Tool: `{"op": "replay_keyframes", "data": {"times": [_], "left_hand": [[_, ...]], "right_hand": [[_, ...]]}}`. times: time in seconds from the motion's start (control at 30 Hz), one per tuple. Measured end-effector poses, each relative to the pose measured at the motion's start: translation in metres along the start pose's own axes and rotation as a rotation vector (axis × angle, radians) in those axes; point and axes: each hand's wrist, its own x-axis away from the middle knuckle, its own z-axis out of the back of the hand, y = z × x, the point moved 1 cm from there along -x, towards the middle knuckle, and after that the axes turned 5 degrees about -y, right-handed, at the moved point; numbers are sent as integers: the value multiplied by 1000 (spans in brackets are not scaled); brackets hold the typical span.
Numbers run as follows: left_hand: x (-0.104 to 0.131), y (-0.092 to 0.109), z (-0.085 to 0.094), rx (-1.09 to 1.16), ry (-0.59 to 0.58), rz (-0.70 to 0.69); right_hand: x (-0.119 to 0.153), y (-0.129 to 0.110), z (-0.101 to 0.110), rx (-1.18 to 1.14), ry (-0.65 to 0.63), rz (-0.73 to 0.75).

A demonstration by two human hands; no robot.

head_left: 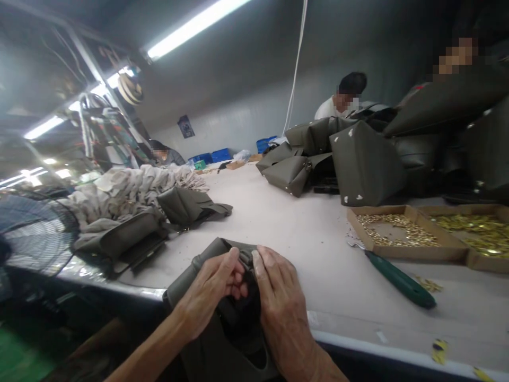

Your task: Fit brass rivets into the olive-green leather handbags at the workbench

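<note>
An olive-grey bag piece (pixel 207 345) lies over the table's front edge, its dark opening turned toward me. My left hand (pixel 212 289) reaches in from the left, fingers curled at the rim of the opening, thumb along the top. On the right side of the same opening, my right hand (pixel 280 297) grips the rim, its fingertips close to those of my left hand. Whatever small part lies between the fingertips is too hidden to make out. A green-handled hook tool (pixel 401 279) rests on the table to the right of my hands.
Cardboard trays of small metal parts (pixel 447 252) and brass pieces (pixel 479 265) stand at the right. Olive bags (pixel 366 164) are piled behind them. More bags (pixel 119 239), pale cloth (pixel 131 183) and a fan (pixel 35 233) are at the left. People sit farther back.
</note>
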Motion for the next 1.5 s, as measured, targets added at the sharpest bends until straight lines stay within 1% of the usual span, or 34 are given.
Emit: {"op": "replay_keyframes", "data": {"times": [0.1,0.23,0.37,0.5,0.6,0.77,0.93,1.0,1.07,1.13,1.3,1.4,1.5], "left_hand": [[3,-2,3,-122,36,17],[6,-2,3,-156,70,58],[10,0,4,-193,113,57],[13,3,7,-194,87,66],[15,4,7,-181,66,71],[16,-1,4,-129,94,29],[18,-7,5,-275,182,-59],[18,-9,4,-290,225,-75],[17,-12,3,-228,264,-72],[14,-15,-1,-81,288,-54],[3,-20,-16,343,256,-46],[-4,-23,-19,499,260,-57],[-10,-27,-18,617,268,-72]], "right_hand": [[1,-10,4,15,-16,14],[5,-20,5,-15,-49,3],[15,-27,1,-109,-23,-15],[21,-26,-1,-287,-18,-97],[22,-24,-1,-353,-28,-120],[20,-23,1,-379,-32,-118],[16,-21,5,-384,-66,-85],[14,-21,7,-387,-72,-83],[12,-19,8,-388,-71,-96],[10,-17,9,-397,-71,-118],[-1,-7,15,-441,-82,-224],[-10,0,18,-496,-124,-264],[-13,5,17,-535,-152,-313]]}}
